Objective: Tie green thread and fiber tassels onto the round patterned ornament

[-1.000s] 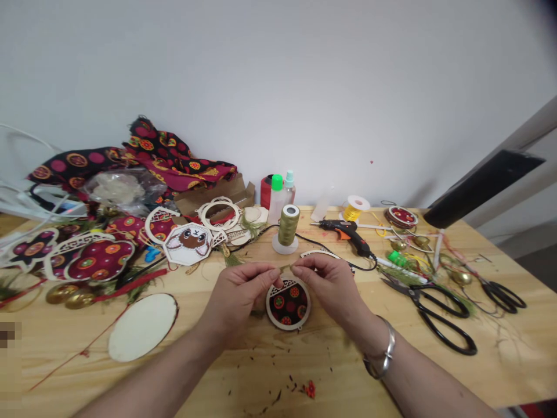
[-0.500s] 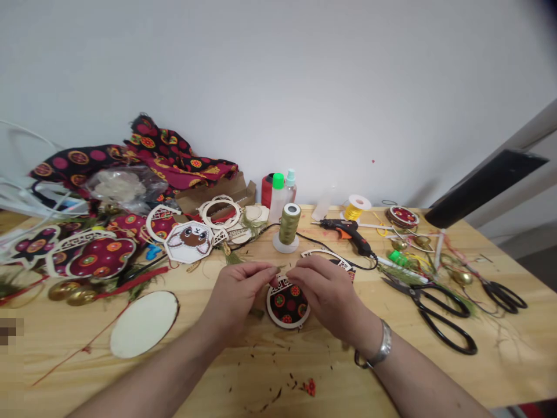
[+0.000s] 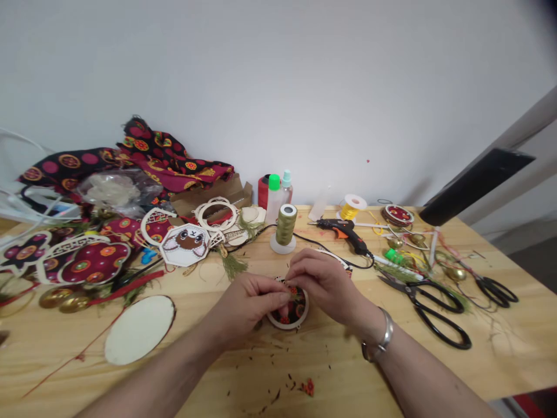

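Observation:
A small round wooden ornament (image 3: 292, 314) with dark red patterned fabric lies on the wooden table (image 3: 339, 371) in front of me. My left hand (image 3: 248, 305) and my right hand (image 3: 319, 284) meet over it, fingertips pinched together. Between the fingertips is a thin olive thread or tassel piece, too small to see clearly. Both hands cover the ornament's upper half. A bracelet circles my right wrist. Just behind the hands stands an olive thread spool (image 3: 285, 226).
Black scissors (image 3: 435, 310) and a second pair (image 3: 496, 288) lie at the right. A glue gun (image 3: 346, 231), yellow wire spool (image 3: 351, 207) and bottles (image 3: 275, 197) stand behind. Fabric ornaments (image 3: 87, 261), a sheep hexagon (image 3: 185, 245), an oval disc (image 3: 138, 328) and cloth (image 3: 165, 159) crowd the left.
Both hands have dropped lower and closer together, from holding the thread above the ornament to pinching right over its top. The view has shifted slightly.

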Available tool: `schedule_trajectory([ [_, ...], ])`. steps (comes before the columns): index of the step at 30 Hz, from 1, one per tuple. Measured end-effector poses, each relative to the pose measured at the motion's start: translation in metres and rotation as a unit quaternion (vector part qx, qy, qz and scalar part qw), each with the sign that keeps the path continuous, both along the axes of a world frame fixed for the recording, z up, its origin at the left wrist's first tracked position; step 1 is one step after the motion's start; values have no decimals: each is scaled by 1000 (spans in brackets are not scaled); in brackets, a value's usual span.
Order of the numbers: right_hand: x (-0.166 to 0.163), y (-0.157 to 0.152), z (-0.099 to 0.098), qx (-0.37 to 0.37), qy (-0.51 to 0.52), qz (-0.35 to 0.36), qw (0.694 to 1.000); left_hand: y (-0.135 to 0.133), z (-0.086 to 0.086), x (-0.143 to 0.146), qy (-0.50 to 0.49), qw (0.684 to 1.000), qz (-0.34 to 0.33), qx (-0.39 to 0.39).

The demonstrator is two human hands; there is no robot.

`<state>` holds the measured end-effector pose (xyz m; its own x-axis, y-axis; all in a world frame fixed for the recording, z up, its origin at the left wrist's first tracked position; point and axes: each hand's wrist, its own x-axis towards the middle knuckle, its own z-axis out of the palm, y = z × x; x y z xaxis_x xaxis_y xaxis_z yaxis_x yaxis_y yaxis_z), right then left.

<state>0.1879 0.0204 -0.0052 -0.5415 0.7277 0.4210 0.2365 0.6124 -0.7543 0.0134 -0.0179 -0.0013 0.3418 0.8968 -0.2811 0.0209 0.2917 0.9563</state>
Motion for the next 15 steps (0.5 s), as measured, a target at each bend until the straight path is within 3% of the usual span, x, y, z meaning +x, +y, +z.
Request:
schedule_trajectory([
  [8,-12,-1,-2,-269,122,-68,953,2,-3,-1,-106,991,70,-30],
  [11,-13,-4,-1,-281,133,-67,948,3,-5,-1,-145,984,94,-37],
  [15,-12,-5,-1,-209,128,-47,968,3,-4,-1,-165,978,120,-51],
])
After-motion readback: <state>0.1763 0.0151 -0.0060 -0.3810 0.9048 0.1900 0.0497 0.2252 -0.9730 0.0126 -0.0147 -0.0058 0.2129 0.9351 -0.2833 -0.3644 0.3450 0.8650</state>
